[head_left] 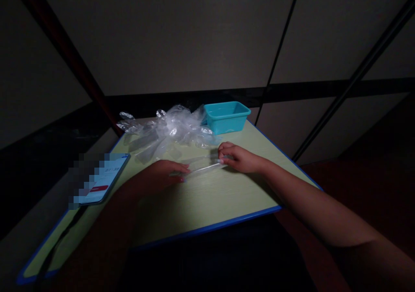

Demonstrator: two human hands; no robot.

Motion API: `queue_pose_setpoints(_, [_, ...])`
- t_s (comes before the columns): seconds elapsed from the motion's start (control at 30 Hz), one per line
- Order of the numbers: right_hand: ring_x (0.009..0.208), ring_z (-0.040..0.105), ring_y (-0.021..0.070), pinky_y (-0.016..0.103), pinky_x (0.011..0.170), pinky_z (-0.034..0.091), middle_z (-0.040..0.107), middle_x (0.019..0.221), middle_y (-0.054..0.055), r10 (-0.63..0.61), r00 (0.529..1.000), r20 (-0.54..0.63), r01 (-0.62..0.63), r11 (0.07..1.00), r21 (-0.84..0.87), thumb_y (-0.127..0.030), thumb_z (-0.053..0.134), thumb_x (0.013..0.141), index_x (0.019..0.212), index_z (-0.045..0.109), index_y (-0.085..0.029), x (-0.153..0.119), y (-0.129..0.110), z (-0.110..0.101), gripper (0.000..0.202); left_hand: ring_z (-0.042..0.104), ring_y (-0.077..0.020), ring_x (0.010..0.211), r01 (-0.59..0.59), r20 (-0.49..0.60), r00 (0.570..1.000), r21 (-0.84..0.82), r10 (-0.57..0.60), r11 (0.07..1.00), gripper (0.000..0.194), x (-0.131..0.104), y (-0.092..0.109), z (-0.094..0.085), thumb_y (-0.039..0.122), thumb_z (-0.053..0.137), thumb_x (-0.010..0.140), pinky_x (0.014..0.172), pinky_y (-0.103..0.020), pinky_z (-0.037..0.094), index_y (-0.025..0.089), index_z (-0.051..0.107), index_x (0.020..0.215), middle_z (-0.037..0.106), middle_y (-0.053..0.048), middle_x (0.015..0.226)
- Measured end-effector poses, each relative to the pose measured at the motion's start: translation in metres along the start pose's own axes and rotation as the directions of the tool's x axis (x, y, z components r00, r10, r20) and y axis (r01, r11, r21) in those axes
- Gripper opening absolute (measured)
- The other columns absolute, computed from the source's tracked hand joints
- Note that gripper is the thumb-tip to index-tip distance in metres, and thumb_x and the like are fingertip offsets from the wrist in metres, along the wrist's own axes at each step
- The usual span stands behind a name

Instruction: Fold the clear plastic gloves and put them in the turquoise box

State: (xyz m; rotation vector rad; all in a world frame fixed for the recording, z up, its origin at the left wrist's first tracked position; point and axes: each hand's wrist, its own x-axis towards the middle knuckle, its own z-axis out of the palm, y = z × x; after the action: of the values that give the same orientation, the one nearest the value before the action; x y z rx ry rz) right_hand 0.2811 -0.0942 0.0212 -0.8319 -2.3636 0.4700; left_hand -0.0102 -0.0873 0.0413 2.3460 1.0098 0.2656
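Note:
A thin piece of clear plastic film (205, 167) stretches between my two hands, low over the table. My right hand (238, 157) pinches its right end between thumb and curled fingers. At the other end, my left hand (164, 173) has the film between thumb and fingers; part of that grip lies in shadow. Whether the piece is a bag or a glove I cannot tell. Just beyond my hands lies a loose heap of crumpled clear plastic (177, 125). A turquoise plastic basket (227, 122) stands at its right, touching or nearly touching the heap.
The pale yellow table (210, 205) has a blue edge. A lit phone (103, 182) lies at its left side, with a dark cable (65, 236) running toward the near left corner. Behind the table rises a panelled wall (181, 37). The light is dim.

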Motion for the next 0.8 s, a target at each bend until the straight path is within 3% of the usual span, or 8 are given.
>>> queue_pose_setpoints(0.17, [0.096,0.049,0.0217,0.040,0.087,0.038,0.055,0.098,0.011,-0.014,0.999,-0.031,0.012,0.997,-0.077,-0.024,0.053,0.086,0.077,0.059,-0.016,-0.001,0.010,0.004,0.014,0.059,-0.0222,0.108,0.009,0.023,1.000,-0.014,-0.008,1.000,0.029,0.004,-0.003,-0.001,0.041,0.055,0.078,0.096,-0.035,0.040,0.025,0.071,0.094,0.064,-0.003,0.116])
queue_pose_setpoints(0.4, [0.102,0.049,0.0205,0.039,0.091,0.037,0.058,0.102,0.011,0.017,1.000,0.009,-0.016,0.998,-0.061,-0.022,0.053,0.085,0.078,0.061,-0.016,-0.001,0.020,0.006,0.012,0.049,-0.0218,0.120,-0.030,0.091,0.995,0.024,0.028,0.999,0.029,0.008,-0.002,-0.002,0.043,0.051,0.082,0.102,-0.036,0.034,0.025,0.072,0.092,0.053,-0.003,0.131])
queue_pose_setpoints(0.53, [0.091,0.053,0.0182,0.034,0.084,0.040,0.060,0.093,0.009,0.027,0.999,0.026,-0.027,1.000,0.001,-0.022,0.049,0.086,0.077,0.058,-0.015,0.001,0.025,0.009,0.015,0.049,-0.0210,0.120,-0.020,0.068,0.997,0.009,0.019,1.000,0.031,0.009,-0.004,-0.002,0.046,0.049,0.083,0.102,-0.036,0.034,0.026,0.071,0.091,0.054,-0.002,0.130])
queue_pose_setpoints(0.8, [0.072,0.052,0.0151,0.027,0.069,0.041,0.059,0.075,0.004,0.193,0.981,-0.011,-0.192,0.980,0.056,-0.029,0.047,0.086,0.076,0.056,-0.015,0.004,0.026,0.010,0.019,0.058,-0.0202,0.107,0.044,-0.006,0.999,-0.119,-0.045,0.992,0.036,0.014,-0.001,0.003,0.050,0.048,0.081,0.094,-0.030,0.041,0.024,0.069,0.094,0.065,-0.001,0.115])
